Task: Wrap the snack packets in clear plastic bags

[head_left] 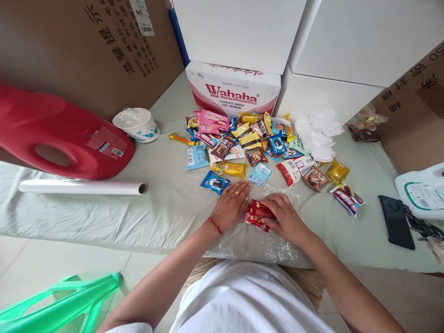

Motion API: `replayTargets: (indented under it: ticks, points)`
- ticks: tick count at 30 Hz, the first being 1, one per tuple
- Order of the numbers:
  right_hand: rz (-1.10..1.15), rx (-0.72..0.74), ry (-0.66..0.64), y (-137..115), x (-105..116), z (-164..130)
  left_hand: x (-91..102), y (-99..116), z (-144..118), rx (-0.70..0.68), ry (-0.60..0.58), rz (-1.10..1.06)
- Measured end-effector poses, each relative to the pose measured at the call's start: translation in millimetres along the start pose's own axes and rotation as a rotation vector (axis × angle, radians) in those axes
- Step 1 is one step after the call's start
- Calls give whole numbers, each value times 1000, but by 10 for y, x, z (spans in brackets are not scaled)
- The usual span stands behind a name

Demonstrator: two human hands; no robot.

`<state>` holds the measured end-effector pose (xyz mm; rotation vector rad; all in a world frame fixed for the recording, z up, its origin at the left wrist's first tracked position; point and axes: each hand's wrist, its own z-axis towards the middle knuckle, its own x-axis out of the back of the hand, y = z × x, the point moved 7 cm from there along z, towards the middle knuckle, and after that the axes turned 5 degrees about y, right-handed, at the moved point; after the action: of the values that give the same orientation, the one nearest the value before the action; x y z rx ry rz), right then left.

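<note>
My left hand [231, 206] lies flat with its fingers stretched out, pressing near the edge of a sheet of clear plastic film [236, 243]. My right hand [287, 221] has its thumb and fingers closed on red snack packets [258, 221], which rest on the film between both hands. Part of the packets is hidden under the right fingers. Just beyond my left fingertips are a blue cookie packet [215, 183] and a light blue packet [260, 174]. Farther back spreads a pile of wrapped snacks [250, 141], with a brown cocoa packet [223, 148] among them.
On the left are a white roll [83, 187], a red jug [62, 134] and a paper bowl [137, 125]. A Wahaha carton [232, 88] stands behind. Crumpled white plastic [319, 134], a black phone [396, 222] and a white bottle [423, 192] are on the right.
</note>
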<state>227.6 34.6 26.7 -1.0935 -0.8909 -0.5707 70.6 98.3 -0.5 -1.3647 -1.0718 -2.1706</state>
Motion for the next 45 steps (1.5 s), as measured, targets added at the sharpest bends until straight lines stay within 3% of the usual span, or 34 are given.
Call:
replayTargets:
  ticks: [3, 9, 13, 15, 18, 22, 25, 27, 29, 32, 34, 37, 45]
  points:
    - [39, -33, 30, 59, 38, 40, -10, 2, -5, -1, -1, 25]
    - [279, -246, 308, 177, 429, -3, -48, -4, -9, -6, -27, 60]
    - [607, -556, 309, 240, 234, -113, -51, -1, -6, -8, -26, 70]
    - [659, -628, 263, 188, 81, -135, -47, 3, -5, -9, -25, 73]
    - [558, -560, 249, 52, 28, -98, -36, 7, -4, -7, -24, 71]
    - [134, -151, 443, -190, 247, -81, -18, 17, -2, -8, -25, 61]
    - [-22, 232, 318, -365, 94, -188, -9, 28, -3, -11, -34, 57]
    - [-29, 343, 221, -390, -30, -300, -6, 33, -6, -13, -43, 62]
    - [-3, 310, 209, -361, -57, -371, -4, 38, -9, -22, -47, 66]
    - [7, 142, 256, -293, 19, -356, -5, 37, -13, -29, -49, 68]
    - [-41, 64, 249, -276, 62, -270, -9, 33, -13, -28, -49, 76]
    - [-81, 61, 200, -290, 99, -81, -15, 37, -13, -33, -42, 84]
    - [-179, -15, -121, -51, 9, 210, -26, 43, -26, -9, -12, 98]
